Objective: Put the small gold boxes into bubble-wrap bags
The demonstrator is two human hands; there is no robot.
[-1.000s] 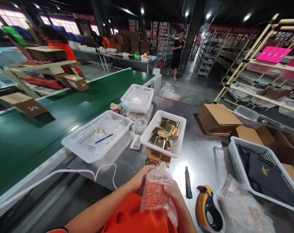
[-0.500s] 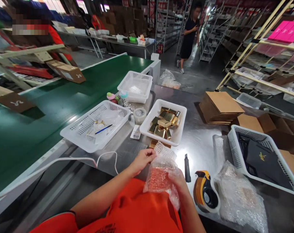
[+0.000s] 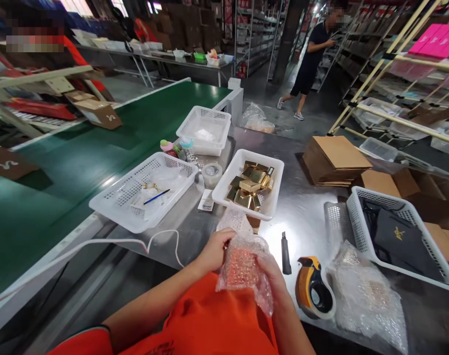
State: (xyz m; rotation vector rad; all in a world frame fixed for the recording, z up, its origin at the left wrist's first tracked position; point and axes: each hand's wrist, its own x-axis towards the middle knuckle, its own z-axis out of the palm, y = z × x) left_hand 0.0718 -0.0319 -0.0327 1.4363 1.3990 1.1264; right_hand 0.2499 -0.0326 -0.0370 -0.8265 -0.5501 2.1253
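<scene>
In the lower middle of the frame, the bubble wrap (image 3: 243, 268) lies between both hands. The left hand (image 3: 216, 249) has its grip closed on the upper left edge; the right hand (image 3: 272, 270) grasps the right side.

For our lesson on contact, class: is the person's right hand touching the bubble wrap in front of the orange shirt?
Touching. The head view shows the right hand gripping the bubble wrap at its edge.

Bubble wrap (image 3: 243, 266) clear, dotted; boxes (image 3: 249, 186) gold; basket (image 3: 115, 215) white, hole-patterned; conveyor belt (image 3: 135, 143) green; tape dispenser (image 3: 304, 288) yellow-black.
</scene>
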